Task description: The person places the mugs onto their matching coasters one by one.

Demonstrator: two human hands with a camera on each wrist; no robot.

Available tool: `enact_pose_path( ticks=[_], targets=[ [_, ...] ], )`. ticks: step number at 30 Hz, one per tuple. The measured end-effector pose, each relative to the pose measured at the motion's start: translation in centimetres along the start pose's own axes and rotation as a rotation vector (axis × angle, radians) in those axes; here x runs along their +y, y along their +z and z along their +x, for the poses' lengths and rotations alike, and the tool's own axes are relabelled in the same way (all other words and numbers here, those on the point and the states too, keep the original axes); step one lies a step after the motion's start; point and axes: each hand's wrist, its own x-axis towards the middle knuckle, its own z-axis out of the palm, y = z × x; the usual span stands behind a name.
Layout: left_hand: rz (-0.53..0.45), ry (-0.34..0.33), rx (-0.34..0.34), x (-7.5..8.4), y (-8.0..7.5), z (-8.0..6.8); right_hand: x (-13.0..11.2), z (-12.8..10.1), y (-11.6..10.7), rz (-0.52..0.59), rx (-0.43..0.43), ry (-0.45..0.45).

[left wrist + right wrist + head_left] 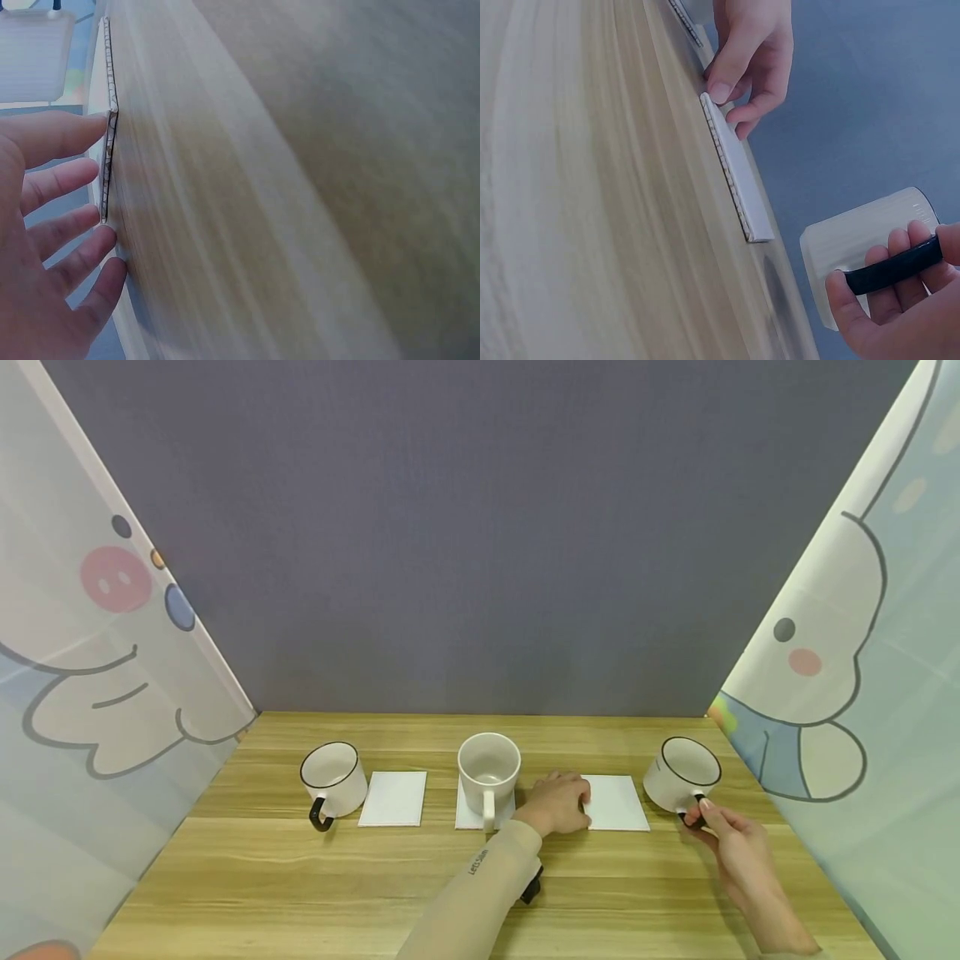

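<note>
A white mug [678, 775] with a black rim and black handle is held by my right hand [741, 852] at the right. The thumb and fingers grip its handle [892, 271]; the right wrist view shows the mug raised slightly off the table. My left hand [558, 803] reaches to a white square coaster [617, 803] left of that mug. In the left wrist view its fingers are fairly straight and spread, with the thumb [67, 135] touching the coaster's edge. The coaster lies flat on the table.
A plain white mug [489, 768] stands on another coaster [468, 817] at the middle. On the left, a black-rimmed mug [335, 777] stands beside a bare coaster [393, 799]. A grey panel [480, 543] backs the wooden table [300, 885]; printed curtains [862, 652] flank it.
</note>
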Motion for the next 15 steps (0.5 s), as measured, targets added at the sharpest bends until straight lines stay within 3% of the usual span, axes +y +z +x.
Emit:
enact_pose_path(
  ticks=[15],
  targets=[
    [-0.006,0.003,0.008,-0.1,0.1,0.1,-0.5,-0.2,1.4,-0.010,-0.005,-0.001]
  ],
)
